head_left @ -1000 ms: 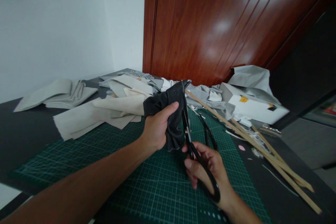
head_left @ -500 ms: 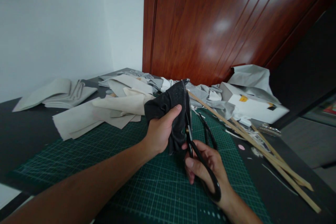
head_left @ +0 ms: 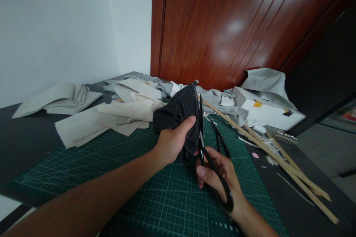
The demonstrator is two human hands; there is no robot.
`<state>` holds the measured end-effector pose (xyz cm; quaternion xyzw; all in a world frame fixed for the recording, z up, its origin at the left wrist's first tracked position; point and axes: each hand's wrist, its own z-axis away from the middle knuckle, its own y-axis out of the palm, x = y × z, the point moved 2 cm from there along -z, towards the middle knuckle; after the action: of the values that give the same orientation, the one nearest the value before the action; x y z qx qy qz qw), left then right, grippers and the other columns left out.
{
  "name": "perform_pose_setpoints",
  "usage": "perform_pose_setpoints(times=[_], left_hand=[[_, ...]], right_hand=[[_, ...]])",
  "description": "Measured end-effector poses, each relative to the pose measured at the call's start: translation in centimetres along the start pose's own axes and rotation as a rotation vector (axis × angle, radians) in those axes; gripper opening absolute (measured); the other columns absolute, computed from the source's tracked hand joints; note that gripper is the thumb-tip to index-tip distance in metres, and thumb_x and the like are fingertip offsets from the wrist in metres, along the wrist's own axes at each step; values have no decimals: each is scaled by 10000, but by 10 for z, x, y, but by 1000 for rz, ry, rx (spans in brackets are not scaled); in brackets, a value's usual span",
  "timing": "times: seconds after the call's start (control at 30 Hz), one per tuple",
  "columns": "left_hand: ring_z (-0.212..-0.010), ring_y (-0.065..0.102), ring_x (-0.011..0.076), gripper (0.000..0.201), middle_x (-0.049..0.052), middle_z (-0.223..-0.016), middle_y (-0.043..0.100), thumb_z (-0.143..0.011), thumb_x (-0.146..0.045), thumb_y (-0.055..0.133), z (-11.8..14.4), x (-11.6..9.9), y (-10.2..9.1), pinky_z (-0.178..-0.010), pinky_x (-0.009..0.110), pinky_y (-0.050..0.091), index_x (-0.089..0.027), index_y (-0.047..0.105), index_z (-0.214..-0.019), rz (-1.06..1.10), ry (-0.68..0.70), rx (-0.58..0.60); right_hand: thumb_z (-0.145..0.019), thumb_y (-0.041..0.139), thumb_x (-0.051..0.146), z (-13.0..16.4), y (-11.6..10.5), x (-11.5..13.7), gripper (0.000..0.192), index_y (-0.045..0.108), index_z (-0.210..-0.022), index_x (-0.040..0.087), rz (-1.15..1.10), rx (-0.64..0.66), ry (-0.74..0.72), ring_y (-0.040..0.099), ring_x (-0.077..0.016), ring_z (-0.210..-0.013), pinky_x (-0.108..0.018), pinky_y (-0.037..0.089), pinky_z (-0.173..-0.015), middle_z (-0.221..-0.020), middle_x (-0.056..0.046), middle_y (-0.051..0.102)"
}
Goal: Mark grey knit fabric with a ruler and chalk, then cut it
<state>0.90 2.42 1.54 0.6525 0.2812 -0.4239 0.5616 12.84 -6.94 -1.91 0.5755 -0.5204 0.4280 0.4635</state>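
Bunched black fabric point(head_left: 178, 109) is gripped in my left hand point(head_left: 174, 139), thumb pressed on its front. My right hand point(head_left: 218, 172) is closed round the black handles of a pair of scissors point(head_left: 201, 133), whose blades point up and away along the fabric's right edge. The blades look nearly closed; whether fabric lies between them, I cannot tell. Both hands are held above a green cutting mat point(head_left: 167, 200) with a white grid. Just right of the scissors, black strips point(head_left: 221, 139) lie on the mat.
Cream and grey fabric pieces point(head_left: 83, 122) lie at the left, with a folded pale stack point(head_left: 69, 100) behind. Grey scraps point(head_left: 214, 98) line the back by the brown door point(head_left: 217, 26). At the right are a white box point(head_left: 269, 111) and long wooden strips point(head_left: 289, 166).
The black fabric has shifted slightly left from the scissors, and the upper blade now shows beside its edge. My left hand has moved slightly; the right has barely moved.
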Motion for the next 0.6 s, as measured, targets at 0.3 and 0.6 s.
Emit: perform_pose_setpoints(times=[0.3,0.6], left_hand=[[-446,657,191,274,65,-639,734,-760,-404,821,1,2,0,-438,303,580,-148,736,-708,-24,-26,21],[-437,645,188,275,66,-611,727,-767,-399,818,5,-1,1,-421,293,563,-161,725,-667,-41,-34,19]], right_hand=[[-752,883,343,0,2,3,318,738,-989,189,2,-35,-2,452,-94,-526,-197,415,-457,-658,54,550],[-775,871,343,2,2,0,298,741,-1001,200,-2,-45,-4,427,-78,-505,-175,395,-436,-650,64,526]])
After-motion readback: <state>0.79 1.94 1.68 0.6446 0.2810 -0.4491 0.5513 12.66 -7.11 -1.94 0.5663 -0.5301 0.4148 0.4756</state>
